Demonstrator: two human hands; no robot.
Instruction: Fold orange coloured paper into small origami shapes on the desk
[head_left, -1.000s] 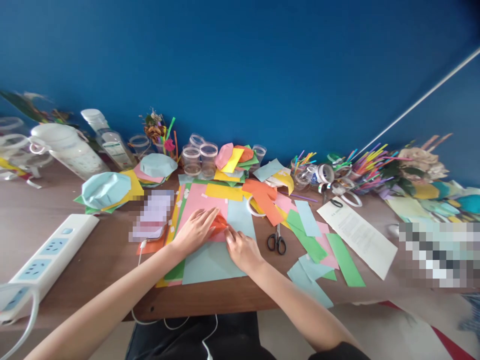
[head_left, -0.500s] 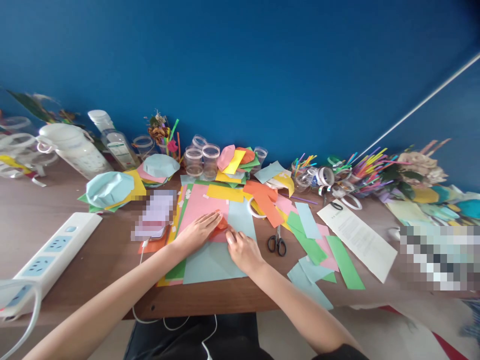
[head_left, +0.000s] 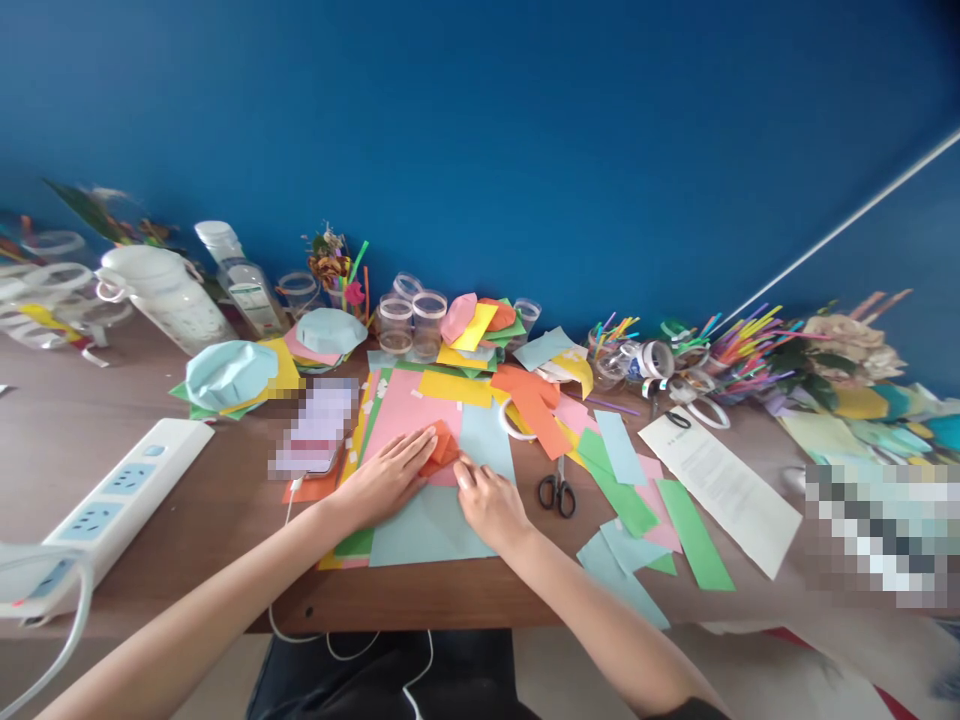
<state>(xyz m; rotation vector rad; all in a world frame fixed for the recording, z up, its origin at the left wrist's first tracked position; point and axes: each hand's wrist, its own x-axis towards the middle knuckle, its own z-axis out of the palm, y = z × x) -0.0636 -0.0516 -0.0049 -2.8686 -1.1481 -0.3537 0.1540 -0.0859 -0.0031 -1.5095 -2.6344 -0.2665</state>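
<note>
A small folded orange paper piece [head_left: 441, 447] lies on a stack of pink and light blue sheets [head_left: 427, 520] in the middle of the wooden table [head_left: 187, 520]. My left hand [head_left: 386, 478] lies flat with its fingers stretched out, the fingertips pressing on the left side of the orange piece. My right hand [head_left: 489, 500] rests just right of it, fingers curled, with a fingertip pushing on the paper's lower right edge.
Black scissors [head_left: 556, 490] lie right of my right hand among green, blue and pink strips. A white power strip [head_left: 112, 500] is at the left. Clear cups [head_left: 411, 318], a jug [head_left: 169, 300], tape rolls [head_left: 649, 360], coloured straws and a printed sheet [head_left: 720, 480] line the back.
My left hand's fingers have slid a little down and flatter over the orange piece. The view has shifted slightly; my right hand has hardly moved.
</note>
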